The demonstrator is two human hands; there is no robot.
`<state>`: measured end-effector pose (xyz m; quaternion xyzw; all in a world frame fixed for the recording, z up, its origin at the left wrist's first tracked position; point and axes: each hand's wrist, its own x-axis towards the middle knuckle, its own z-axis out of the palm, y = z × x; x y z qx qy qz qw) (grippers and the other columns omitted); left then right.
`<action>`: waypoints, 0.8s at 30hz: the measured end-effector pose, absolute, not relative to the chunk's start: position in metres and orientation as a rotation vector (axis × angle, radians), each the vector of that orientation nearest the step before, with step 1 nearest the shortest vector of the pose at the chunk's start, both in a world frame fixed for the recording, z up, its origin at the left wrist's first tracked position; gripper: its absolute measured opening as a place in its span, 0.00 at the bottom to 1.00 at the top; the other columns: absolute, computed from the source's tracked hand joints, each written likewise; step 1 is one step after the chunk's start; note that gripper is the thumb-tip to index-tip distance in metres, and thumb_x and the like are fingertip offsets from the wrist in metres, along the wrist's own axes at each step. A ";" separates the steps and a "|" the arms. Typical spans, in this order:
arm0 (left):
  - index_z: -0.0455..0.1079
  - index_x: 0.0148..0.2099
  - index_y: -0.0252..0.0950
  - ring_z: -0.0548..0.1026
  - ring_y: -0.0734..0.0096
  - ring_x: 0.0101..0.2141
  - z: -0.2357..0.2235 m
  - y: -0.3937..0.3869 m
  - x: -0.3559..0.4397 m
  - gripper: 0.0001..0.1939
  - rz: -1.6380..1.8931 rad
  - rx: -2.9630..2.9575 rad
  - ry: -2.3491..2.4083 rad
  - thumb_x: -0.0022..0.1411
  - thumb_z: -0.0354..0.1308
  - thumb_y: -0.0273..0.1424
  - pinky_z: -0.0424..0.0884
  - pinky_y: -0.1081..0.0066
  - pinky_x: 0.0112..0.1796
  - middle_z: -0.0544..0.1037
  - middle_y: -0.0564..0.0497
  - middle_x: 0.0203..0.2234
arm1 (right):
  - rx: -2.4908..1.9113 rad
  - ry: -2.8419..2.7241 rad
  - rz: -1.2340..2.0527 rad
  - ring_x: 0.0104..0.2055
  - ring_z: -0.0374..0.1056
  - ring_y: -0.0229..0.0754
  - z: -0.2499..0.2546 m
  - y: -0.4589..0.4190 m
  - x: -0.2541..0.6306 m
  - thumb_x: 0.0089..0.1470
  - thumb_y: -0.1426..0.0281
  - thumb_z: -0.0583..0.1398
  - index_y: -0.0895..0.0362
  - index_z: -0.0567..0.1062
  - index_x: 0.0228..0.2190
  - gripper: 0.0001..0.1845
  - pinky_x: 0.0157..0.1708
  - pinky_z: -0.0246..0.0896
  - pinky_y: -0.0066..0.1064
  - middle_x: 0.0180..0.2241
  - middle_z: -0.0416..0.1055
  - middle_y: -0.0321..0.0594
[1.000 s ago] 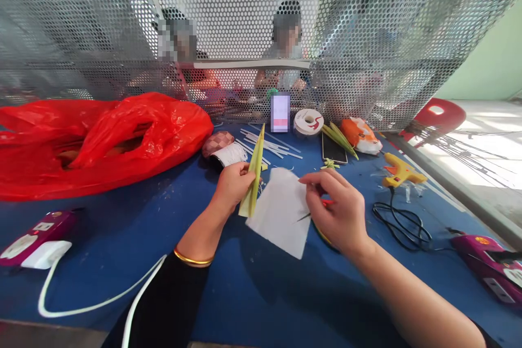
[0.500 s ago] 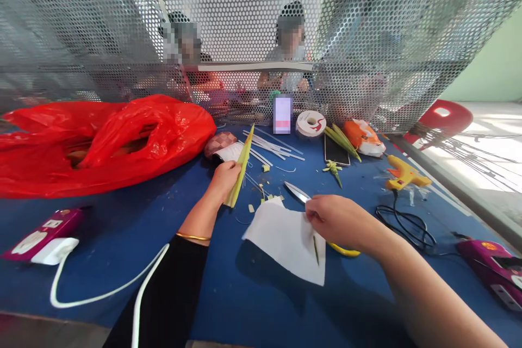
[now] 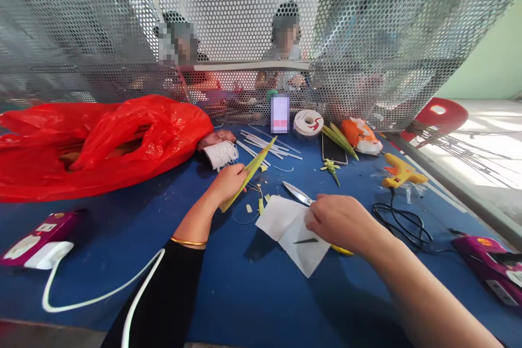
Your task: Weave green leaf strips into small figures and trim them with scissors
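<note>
My left hand (image 3: 229, 184) is closed around a long yellow-green leaf strip (image 3: 261, 157), which points up and to the right. The fingers of my right hand (image 3: 336, 217) pinch a creased white sheet (image 3: 279, 215), paper or cloth, held up over the blue table (image 3: 240, 293). A thin dark-green sliver (image 3: 305, 241) shows on the sheet. Scissors (image 3: 297, 192) lie beneath my right hand, blades pointing away to the left, their yellow handle (image 3: 341, 250) partly hidden. Small leaf scraps (image 3: 261, 205) lie between my hands.
A red plastic bag (image 3: 175, 119) covers the far left. White thread (image 3: 220, 154), white strips (image 3: 261, 141), a phone (image 3: 280, 114), a ribbon spool (image 3: 309, 123) and more leaves (image 3: 340, 140) stand or lie farther back. On the right is a yellow glue gun (image 3: 402, 171) with its cord.
The leaf strip in my left hand has tilted farther right. In my right hand the white sheet has turned and shifted right, now showing a crease. The view has swung slightly.
</note>
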<state>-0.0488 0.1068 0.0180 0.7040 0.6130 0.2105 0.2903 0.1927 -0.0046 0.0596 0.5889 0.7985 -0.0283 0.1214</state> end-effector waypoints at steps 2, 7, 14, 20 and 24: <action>0.66 0.27 0.40 0.72 0.67 0.21 0.017 0.105 -0.045 0.11 0.460 1.920 1.574 0.59 0.49 0.35 0.58 0.72 0.25 0.73 0.55 0.15 | 1.766 2.426 -0.062 0.38 0.75 0.52 0.057 -0.004 0.188 0.55 0.67 0.59 0.61 0.77 0.36 0.11 0.32 0.63 0.35 0.37 0.75 0.49; 0.63 0.24 0.40 0.70 0.69 0.18 0.018 0.103 -0.049 0.10 0.326 1.961 1.529 0.58 0.50 0.32 0.57 0.72 0.23 0.72 0.56 0.15 | 1.723 2.726 -0.164 0.39 0.74 0.49 0.044 -0.002 0.171 0.54 0.64 0.62 0.57 0.62 0.57 0.31 0.33 0.63 0.34 0.47 0.72 0.47; 0.61 0.22 0.40 0.67 0.70 0.15 0.024 0.106 -0.066 0.10 0.406 1.903 1.623 0.56 0.50 0.30 0.56 0.71 0.23 0.70 0.55 0.14 | 1.607 2.706 -0.152 0.33 0.73 0.45 0.031 0.005 0.167 0.60 0.73 0.53 0.58 0.74 0.39 0.09 0.27 0.58 0.32 0.39 0.73 0.46; 0.67 0.26 0.38 0.68 0.72 0.17 0.021 0.105 -0.057 0.10 0.571 1.820 1.511 0.58 0.49 0.32 0.59 0.73 0.22 0.71 0.54 0.18 | 1.863 2.722 -0.240 0.37 0.71 0.44 0.021 0.010 0.163 0.61 0.72 0.53 0.56 0.71 0.47 0.14 0.30 0.58 0.30 0.43 0.71 0.45; 0.70 0.33 0.36 0.68 0.74 0.18 0.026 0.096 -0.043 0.13 0.640 1.751 1.391 0.60 0.46 0.35 0.63 0.74 0.22 0.72 0.54 0.21 | 1.849 2.859 -0.207 0.41 0.68 0.45 0.020 0.011 0.164 0.60 0.75 0.52 0.56 0.75 0.37 0.11 0.36 0.57 0.33 0.38 0.72 0.43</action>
